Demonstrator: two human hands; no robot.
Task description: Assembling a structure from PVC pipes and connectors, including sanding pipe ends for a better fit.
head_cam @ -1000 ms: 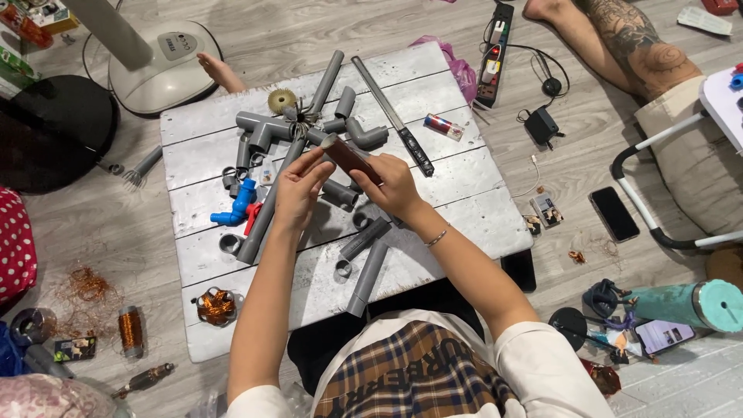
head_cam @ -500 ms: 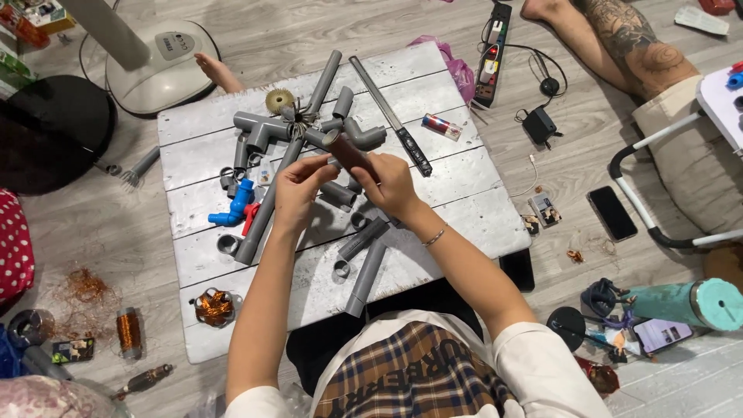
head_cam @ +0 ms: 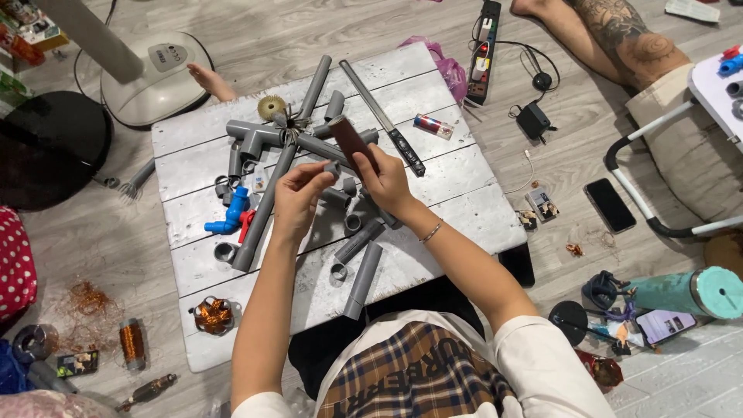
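Above the white plank table (head_cam: 464, 209), over the grey pipes, my left hand (head_cam: 298, 193) now pinches a small grey fitting (head_cam: 333, 167) beside the brown block (head_cam: 352, 143) gripped in my right hand (head_cam: 385, 179), both hands having drawn slightly closer together.

My left hand (head_cam: 298, 197) and right hand (head_cam: 385, 179) are close together, arms stretched out, fingers pinched shut.

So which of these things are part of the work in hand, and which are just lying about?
In hand:
left hand on small grey fitting
right hand holding brown sanding block
grey pipes

Lying about:
phone
power strip
copper wire spool
teal bottle
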